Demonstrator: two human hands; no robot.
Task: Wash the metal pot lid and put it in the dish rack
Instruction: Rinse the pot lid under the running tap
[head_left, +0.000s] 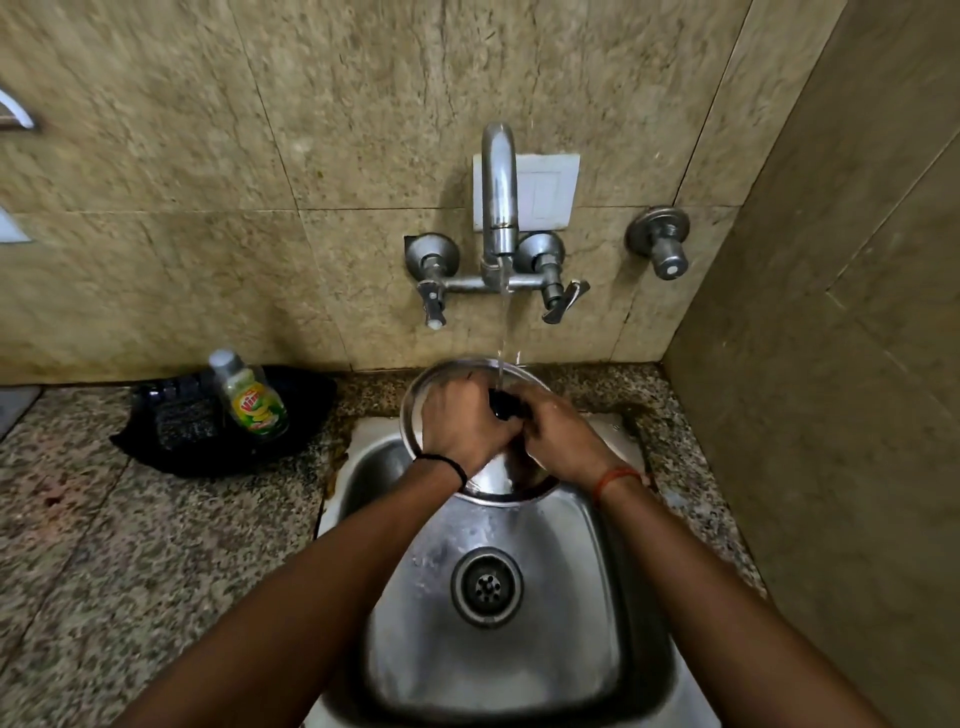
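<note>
The round metal pot lid is held over the back of the steel sink, under a thin stream of water from the wall tap. Its black knob shows between my hands where the water lands. My left hand lies over the lid's left half with fingers curled toward the knob. My right hand covers the right half, fingers curled at the knob; the exact grip of either hand is hidden. No dish rack is in view.
A dish-soap bottle stands in a black tray with a dark scrubber on the granite counter left of the sink. Two tap levers and a separate valve stick out of the tiled wall. A side wall closes the right.
</note>
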